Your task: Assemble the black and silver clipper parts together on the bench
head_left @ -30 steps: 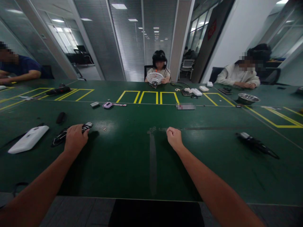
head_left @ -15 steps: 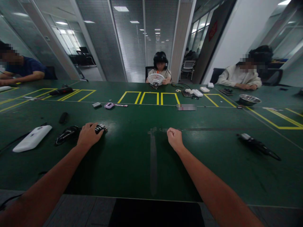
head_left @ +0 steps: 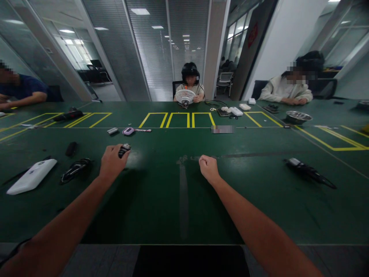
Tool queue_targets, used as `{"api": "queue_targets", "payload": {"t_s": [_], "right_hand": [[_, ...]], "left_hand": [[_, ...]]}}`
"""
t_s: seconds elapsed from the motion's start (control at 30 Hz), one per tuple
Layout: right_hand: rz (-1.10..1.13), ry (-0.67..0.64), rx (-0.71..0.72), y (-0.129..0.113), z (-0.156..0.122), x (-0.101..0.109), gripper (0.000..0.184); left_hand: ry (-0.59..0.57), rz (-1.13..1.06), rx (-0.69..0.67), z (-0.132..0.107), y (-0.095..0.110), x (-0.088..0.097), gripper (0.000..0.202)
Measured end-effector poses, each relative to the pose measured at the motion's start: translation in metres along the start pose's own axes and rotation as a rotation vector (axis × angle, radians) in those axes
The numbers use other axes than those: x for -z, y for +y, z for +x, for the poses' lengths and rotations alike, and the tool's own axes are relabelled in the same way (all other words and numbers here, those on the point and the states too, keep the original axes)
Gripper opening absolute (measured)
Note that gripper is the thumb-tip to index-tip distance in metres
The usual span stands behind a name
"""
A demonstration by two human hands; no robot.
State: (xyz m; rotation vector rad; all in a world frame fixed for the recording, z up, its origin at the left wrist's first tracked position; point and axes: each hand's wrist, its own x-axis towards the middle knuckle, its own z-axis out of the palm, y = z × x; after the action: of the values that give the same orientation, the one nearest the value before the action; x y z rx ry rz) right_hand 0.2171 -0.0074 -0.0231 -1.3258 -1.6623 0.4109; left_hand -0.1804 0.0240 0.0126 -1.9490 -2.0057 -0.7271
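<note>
My left hand (head_left: 112,161) is closed round a small black object with a silvery end (head_left: 124,150), whose exact kind I cannot make out. The hand appears to be just above the green table (head_left: 155,200), with a shadow below it. To its left lies a glossy black device with a cord (head_left: 75,170). My right hand (head_left: 208,167) is curled into a fist near the grey tape strip (head_left: 183,200), and nothing shows in it.
Left lie a white flat case (head_left: 32,177) and a black cylinder (head_left: 71,149). A purple case with a strap (head_left: 128,131) lies ahead. Right are a black corded tool (head_left: 309,172) and a metal bowl (head_left: 299,117). Across sits a person holding a white fan-like object (head_left: 185,98); others sit at both sides.
My left hand has risen with the black object and moved away from the glossy black device. My right fist stays much the same. The whole view has shifted slightly.
</note>
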Motion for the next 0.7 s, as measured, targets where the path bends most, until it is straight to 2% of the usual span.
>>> {"api": "queue_targets", "payload": {"t_s": [0.13,0.23,0.3,0.37,0.47,0.57,0.7], "right_hand": [[0.009,-0.002,-0.013,0.000,0.000,0.000,0.026],[0.019,0.003,-0.025,0.001,0.000,-0.001,0.027],[0.025,0.005,-0.027,0.001,0.001,-0.002,0.026],[0.022,0.003,-0.026,0.002,0.002,-0.002,0.026],[0.002,0.008,-0.019,0.003,0.003,-0.002,0.026],[-0.013,0.013,-0.014,0.002,0.002,-0.003,0.026],[-0.006,-0.003,0.000,0.000,0.000,-0.004,0.027]], "left_hand": [[0.132,-0.235,-0.186,0.005,0.076,0.001,0.039],[0.212,-0.477,-0.291,0.001,0.137,-0.011,0.035],[0.275,-0.631,-0.297,-0.007,0.172,-0.025,0.034],[0.347,-0.748,-0.248,-0.018,0.197,-0.041,0.032],[0.341,-0.833,-0.256,-0.032,0.211,-0.056,0.030],[0.333,-0.840,-0.240,-0.036,0.202,-0.058,0.029],[0.344,-0.848,-0.203,-0.037,0.188,-0.050,0.027]]}}
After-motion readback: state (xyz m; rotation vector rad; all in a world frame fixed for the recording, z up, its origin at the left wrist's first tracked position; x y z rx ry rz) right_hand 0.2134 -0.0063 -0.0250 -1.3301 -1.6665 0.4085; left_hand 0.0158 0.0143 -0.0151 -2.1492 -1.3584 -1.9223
